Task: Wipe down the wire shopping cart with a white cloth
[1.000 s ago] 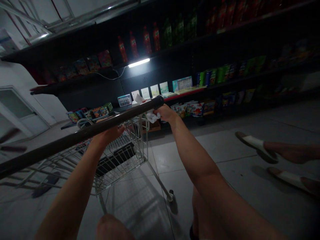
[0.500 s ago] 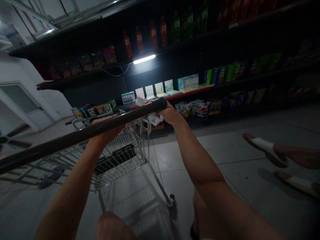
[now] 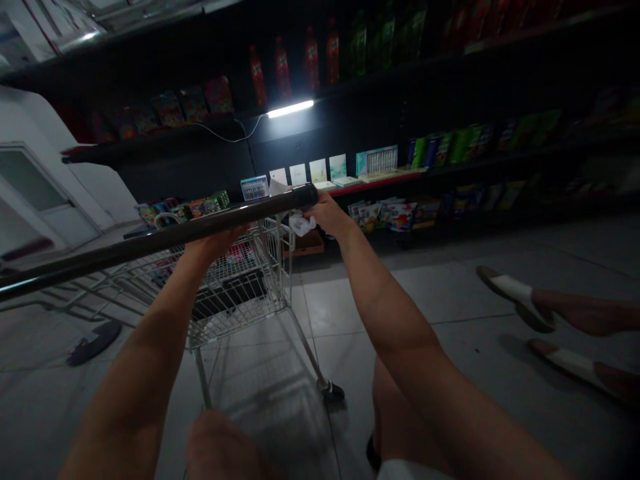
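Note:
A dark shopping cart handle (image 3: 150, 241) runs slanting across the view, above the wire shopping cart (image 3: 240, 313). My left hand (image 3: 213, 247) grips it from below and behind, with its fingers mostly hidden by the bar. At the handle's right end, my right hand (image 3: 327, 213) is closed on a crumpled white cloth or tissue (image 3: 302, 225). Part of this white piece sticks up behind the bar, against the handle's end. Inside the cart a black panel (image 3: 230, 293) and some colourful packs show through the wires, partly hidden.
Dark shelves ahead carry red bottles (image 3: 283, 67), boxed sets (image 3: 377, 162), green cans (image 3: 457, 147) and snack bags (image 3: 395, 215). A lit tube lamp (image 3: 291, 109) hangs under one shelf. Another person's feet (image 3: 515, 290) are at right. A cart wheel (image 3: 331, 392) rests on the tiles.
The handle's right end and my right hand with the white cloth have shifted slightly left and up in view. The handle looks less steep, and the front wheel has turned.

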Tool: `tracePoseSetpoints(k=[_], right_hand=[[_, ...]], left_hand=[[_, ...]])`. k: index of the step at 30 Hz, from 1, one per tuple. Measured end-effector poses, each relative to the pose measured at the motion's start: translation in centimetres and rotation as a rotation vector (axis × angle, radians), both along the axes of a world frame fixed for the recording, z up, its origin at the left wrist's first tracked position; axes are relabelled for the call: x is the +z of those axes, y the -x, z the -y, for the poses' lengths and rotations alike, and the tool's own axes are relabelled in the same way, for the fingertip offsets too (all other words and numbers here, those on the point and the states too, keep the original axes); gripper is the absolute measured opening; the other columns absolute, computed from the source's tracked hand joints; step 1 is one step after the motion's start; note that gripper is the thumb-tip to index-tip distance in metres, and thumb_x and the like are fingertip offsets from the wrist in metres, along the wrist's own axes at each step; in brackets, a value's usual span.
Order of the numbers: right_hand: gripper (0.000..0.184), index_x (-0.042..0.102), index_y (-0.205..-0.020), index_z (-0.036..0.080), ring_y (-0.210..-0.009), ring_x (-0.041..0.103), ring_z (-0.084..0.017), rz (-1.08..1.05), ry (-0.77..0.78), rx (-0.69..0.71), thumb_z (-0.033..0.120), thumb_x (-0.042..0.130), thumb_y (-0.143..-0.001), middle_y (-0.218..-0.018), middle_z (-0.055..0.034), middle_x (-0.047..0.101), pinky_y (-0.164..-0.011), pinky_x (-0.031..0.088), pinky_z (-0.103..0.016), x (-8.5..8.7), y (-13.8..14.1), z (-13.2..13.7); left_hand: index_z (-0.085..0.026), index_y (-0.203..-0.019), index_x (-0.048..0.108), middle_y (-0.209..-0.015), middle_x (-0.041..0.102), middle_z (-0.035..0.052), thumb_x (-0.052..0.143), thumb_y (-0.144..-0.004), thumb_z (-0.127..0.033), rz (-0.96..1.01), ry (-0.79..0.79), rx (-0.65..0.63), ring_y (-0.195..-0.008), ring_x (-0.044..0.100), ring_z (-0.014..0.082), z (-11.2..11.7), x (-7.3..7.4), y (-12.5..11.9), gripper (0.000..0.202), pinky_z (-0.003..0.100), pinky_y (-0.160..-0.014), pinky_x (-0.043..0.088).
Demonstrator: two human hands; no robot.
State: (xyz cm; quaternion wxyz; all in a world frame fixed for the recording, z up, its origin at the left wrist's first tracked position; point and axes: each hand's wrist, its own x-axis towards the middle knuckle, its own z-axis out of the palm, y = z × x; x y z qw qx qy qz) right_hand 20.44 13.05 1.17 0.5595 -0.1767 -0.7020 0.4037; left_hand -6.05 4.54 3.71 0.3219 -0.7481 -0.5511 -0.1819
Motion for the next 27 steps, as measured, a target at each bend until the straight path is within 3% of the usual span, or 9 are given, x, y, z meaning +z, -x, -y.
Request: tracePoseSetpoints(k=[3, 7, 11, 14, 16, 18, 23, 25, 27], right_hand=[[0.048, 0.070, -0.104, 0.020, -0.074, 0.055, -0.014, -0.008, -0.020, 0.005, 0.011, 0.052, -0.060, -0.088, 0.0007, 0.065, -0.066, 0.046, -0.027, -0.2, -0.1, 1.1], [0.055, 0.069, -0.110, 0.024, -0.095, 0.060, -0.018, 0.007, -0.163, -0.065, 0.007, 0.051, -0.061, -0.108, -0.0008, 0.066, -0.086, 0.051, -0.033, -0.6, -0.2, 3.7], [0.064, 0.065, -0.123, 0.029, -0.117, 0.056, -0.022, 0.060, -0.325, -0.184, 0.005, 0.049, -0.066, -0.122, -0.0004, 0.064, -0.106, 0.046, -0.043, -0.7, 0.0, 7.6], [0.075, 0.053, -0.140, 0.033, -0.131, 0.050, -0.025, 0.107, -0.388, -0.312, 0.004, 0.049, -0.071, -0.137, -0.0003, 0.057, -0.115, 0.041, -0.048, -1.5, 0.9, 10.8], [0.080, 0.043, -0.149, 0.035, -0.137, 0.046, -0.026, 0.137, -0.401, -0.392, 0.005, 0.049, -0.075, -0.145, -0.0009, 0.052, -0.118, 0.040, -0.050, -3.0, 1.8, 12.8], [0.082, 0.035, -0.155, 0.033, -0.140, 0.044, -0.027, 0.172, -0.399, -0.443, 0.007, 0.049, -0.079, -0.150, -0.0026, 0.048, -0.119, 0.041, -0.049, -5.6, 2.9, 14.1], [0.080, 0.037, -0.155, 0.026, -0.132, 0.054, -0.029, 0.249, -0.343, -0.425, 0.008, 0.049, -0.078, -0.140, -0.0101, 0.057, -0.113, 0.048, -0.047, -13.7, 4.5, 14.7], [0.078, 0.044, -0.151, 0.028, -0.125, 0.059, -0.028, 0.249, -0.330, -0.409, 0.006, 0.049, -0.076, -0.132, -0.0089, 0.061, -0.110, 0.051, -0.045, -14.5, 4.4, 14.9], [0.075, 0.047, -0.149, 0.031, -0.126, 0.058, -0.027, 0.207, -0.359, -0.436, 0.006, 0.048, -0.078, -0.133, -0.0077, 0.060, -0.111, 0.051, -0.045, -12.8, 4.1, 15.5]], left_hand=[[-0.028, -0.119, 0.069, -0.104, 0.073, 0.0074, 0.038, -0.098, -0.057, -0.005, 0.061, -0.011, -0.114, 0.062, 0.0286, 0.3, -0.2, 0.5, 0.047, 0.043, -0.101, 0.043], [-0.027, -0.122, 0.068, -0.108, 0.073, 0.0081, 0.032, -0.098, -0.062, 0.010, 0.066, -0.021, -0.118, 0.061, 0.0284, 1.1, -0.4, 1.8, 0.056, 0.043, -0.102, 0.042], [-0.025, -0.122, 0.067, -0.111, 0.073, 0.0081, 0.025, -0.095, -0.069, 0.014, 0.094, -0.092, -0.115, 0.063, 0.0269, 2.5, 0.4, 2.6, 0.066, 0.041, -0.102, 0.043], [-0.022, -0.130, 0.061, -0.124, 0.069, 0.0115, 0.025, -0.089, -0.078, 0.057, 0.028, -0.219, -0.120, 0.060, 0.0288, 4.2, 1.0, 1.3, 0.079, 0.044, -0.107, 0.040], [-0.021, -0.135, 0.057, -0.133, 0.064, 0.0127, 0.028, -0.085, -0.083, 0.054, 0.015, -0.334, -0.129, 0.054, 0.0306, 5.3, 0.6, -0.5, 0.084, 0.047, -0.113, 0.034], [-0.022, -0.133, 0.059, -0.133, 0.064, 0.0120, 0.028, -0.083, -0.085, 0.038, 0.060, -0.410, -0.132, 0.051, 0.0321, 6.2, -0.4, -2.4, 0.087, 0.049, -0.115, 0.030], [-0.022, -0.121, 0.067, -0.118, 0.069, 0.0121, 0.017, -0.093, -0.072, 0.167, 0.008, -0.370, -0.123, 0.055, 0.0309, 7.7, -2.4, -4.5, 0.076, 0.048, -0.111, 0.035], [-0.021, -0.118, 0.068, -0.117, 0.069, 0.0129, 0.018, -0.094, -0.069, 0.192, -0.028, -0.401, -0.117, 0.058, 0.0307, 7.9, -2.4, -4.0, 0.074, 0.048, -0.108, 0.038], [-0.019, -0.119, 0.067, -0.117, 0.068, 0.0141, 0.020, -0.094, -0.067, 0.198, -0.065, -0.451, -0.112, 0.060, 0.0308, 7.8, -2.3, -3.2, 0.071, 0.048, -0.105, 0.040]])
